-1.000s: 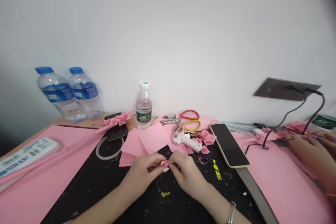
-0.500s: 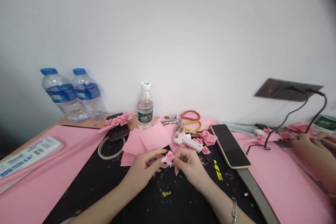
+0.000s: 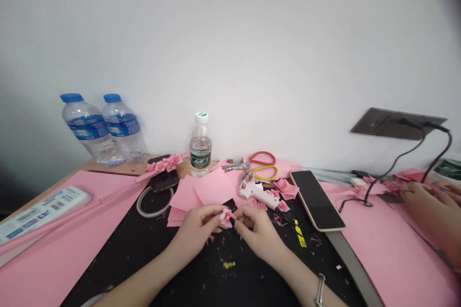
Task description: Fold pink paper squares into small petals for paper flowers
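Note:
My left hand [image 3: 198,230] and my right hand [image 3: 257,231] meet over the black mat [image 3: 151,249] and pinch a small folded pink paper flower [image 3: 226,217] between their fingertips. Both hands are closed on it. A stack of pink paper squares [image 3: 207,189] lies just beyond the hands. A white glue gun [image 3: 257,193] rests to the right of the stack, with loose pink paper flowers [image 3: 285,188] beside it.
Two large water bottles [image 3: 104,129] and a small bottle [image 3: 200,146] stand by the wall. Scissors [image 3: 261,165], a phone [image 3: 316,199], a white ring [image 3: 154,204] and a power strip [image 3: 39,213] lie around. Another person's hands [image 3: 430,206] work at the right on pink sheets [image 3: 389,249].
The paper flower was lifted and turned between my fingertips, then came back down closer to the mat. The view drifted slightly left.

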Demonstrator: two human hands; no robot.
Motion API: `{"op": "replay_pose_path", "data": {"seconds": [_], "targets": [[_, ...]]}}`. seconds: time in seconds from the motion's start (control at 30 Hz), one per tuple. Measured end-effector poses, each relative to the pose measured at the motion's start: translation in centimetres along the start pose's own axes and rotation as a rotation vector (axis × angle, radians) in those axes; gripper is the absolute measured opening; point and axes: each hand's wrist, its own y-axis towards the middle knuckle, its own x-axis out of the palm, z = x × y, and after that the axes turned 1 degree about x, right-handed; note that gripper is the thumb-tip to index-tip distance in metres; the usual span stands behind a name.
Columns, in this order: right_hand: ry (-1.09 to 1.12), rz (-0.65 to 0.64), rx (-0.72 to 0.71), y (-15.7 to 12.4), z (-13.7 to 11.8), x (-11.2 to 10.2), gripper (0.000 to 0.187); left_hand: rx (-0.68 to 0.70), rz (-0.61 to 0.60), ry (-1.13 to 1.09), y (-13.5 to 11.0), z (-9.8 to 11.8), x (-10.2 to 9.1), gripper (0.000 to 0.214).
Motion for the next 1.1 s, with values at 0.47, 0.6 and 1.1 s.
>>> {"op": "replay_pose_path", "data": {"seconds": [0.47,0.6,1.1], "targets": [[-0.176,0.027,-0.063,-0.1,0.3,0.2,0.012,0.098,-0.021,0.187,-0.5,0.4,0.2,0.028],[-0.219,0.051,-0.102,-0.2,0.4,0.1,0.017,0.089,-0.021,0.181,-0.4,0.5,0.3,0.029],[-0.106,0.057,0.021,0.1,1.3,0.1,0.018,0.030,-0.053,0.152,-0.2,-0.1,0.2,0.030]]}}
